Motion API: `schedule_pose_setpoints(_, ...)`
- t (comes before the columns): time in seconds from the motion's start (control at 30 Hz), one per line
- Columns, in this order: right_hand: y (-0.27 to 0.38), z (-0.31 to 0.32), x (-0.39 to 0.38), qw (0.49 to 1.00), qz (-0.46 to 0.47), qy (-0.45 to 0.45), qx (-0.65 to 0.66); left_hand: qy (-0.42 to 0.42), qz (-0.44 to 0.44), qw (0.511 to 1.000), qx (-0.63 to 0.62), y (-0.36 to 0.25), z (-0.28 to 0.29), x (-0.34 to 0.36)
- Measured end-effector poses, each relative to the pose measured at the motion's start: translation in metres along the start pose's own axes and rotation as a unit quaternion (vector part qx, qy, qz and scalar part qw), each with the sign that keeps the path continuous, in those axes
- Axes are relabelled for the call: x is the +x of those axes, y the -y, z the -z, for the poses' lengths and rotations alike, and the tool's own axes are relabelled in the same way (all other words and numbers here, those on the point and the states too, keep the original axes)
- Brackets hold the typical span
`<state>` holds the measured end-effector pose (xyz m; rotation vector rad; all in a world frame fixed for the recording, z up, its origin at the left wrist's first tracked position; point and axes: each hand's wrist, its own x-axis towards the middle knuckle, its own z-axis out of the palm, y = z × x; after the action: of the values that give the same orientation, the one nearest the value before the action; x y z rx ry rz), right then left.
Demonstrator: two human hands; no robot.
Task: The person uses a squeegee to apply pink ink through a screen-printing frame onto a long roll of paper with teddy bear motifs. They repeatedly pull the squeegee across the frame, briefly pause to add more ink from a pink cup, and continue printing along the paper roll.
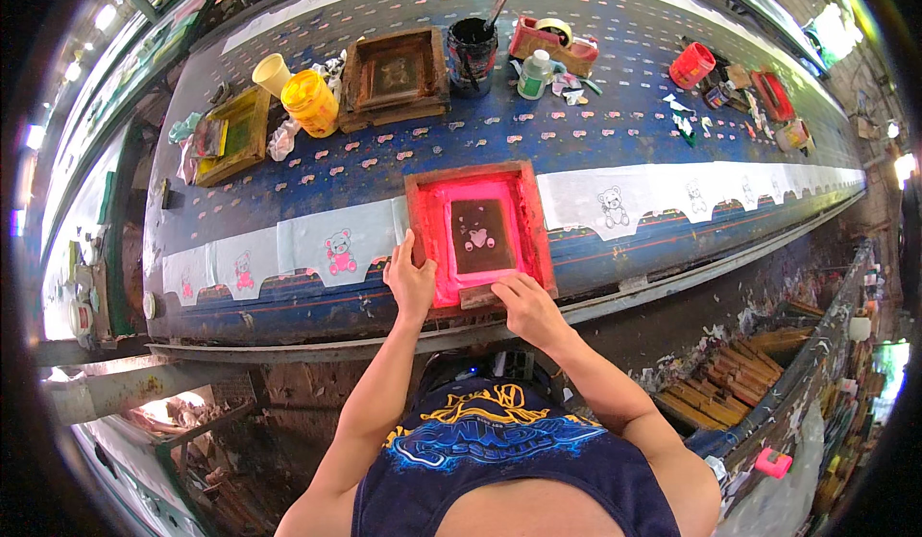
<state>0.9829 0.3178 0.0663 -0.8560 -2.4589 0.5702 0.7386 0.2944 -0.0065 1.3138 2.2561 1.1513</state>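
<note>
A wooden screen-printing frame, smeared with bright pink ink, lies over the strip of white cloth pieces at the table's near side. Its dark mesh shows a small pale stencil pattern. My left hand grips the frame's lower left side. Between the fingers of my right hand is a squeegee with a wooden grip, held inside the frame at its near end. Left of the frame, a white cloth piece bears a teddy bear with pink fill; to the right, another piece has only a black outline bear.
Beyond the frame stand a second wooden frame, a yellow ink tub, a black ink pot with a stick, and a small bottle. A red tub is farther right. A metal rail edges the table.
</note>
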Motion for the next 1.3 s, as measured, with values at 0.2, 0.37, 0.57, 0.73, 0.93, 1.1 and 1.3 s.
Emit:
schedule_pose_setpoints(0.2, -0.028, -0.021, 0.027, 0.997, 0.026, -0.054, -0.039, 0.008, 0.003, 1.0, -0.008, -0.001, 0.001, 0.001)
schedule_pose_setpoints(0.37, -0.069, -0.029, 0.091, 0.993, 0.043, -0.101, -0.051, 0.019, 0.023, 1.0, -0.001, -0.004, 0.002, 0.002)
schedule_pose_setpoints(0.57, -0.081, -0.006, 0.143, 0.994, 0.016, -0.108, 0.011, 0.012, 0.022, 1.0, -0.005, -0.003, 0.0, 0.0)
schedule_pose_setpoints(0.73, -0.088, -0.018, 0.132, 0.996, 0.014, -0.085, -0.006, 0.028, 0.039, 0.999, -0.012, -0.01, 0.004, 0.002)
schedule_pose_setpoints(0.93, -0.033, -0.023, 0.033, 0.999, 0.01, -0.031, -0.031, 0.026, 0.039, 0.999, -0.012, -0.006, 0.003, 0.0)
schedule_pose_setpoints(1.1, -0.007, -0.009, 0.0, 1.0, -0.007, 0.006, -0.011, 0.029, 0.033, 0.999, -0.011, -0.004, 0.002, 0.001)
schedule_pose_setpoints(1.3, -0.003, 0.022, -0.002, 0.991, -0.084, -0.067, 0.079, 0.028, 0.034, 0.999, -0.005, 0.003, 0.0, 0.001)
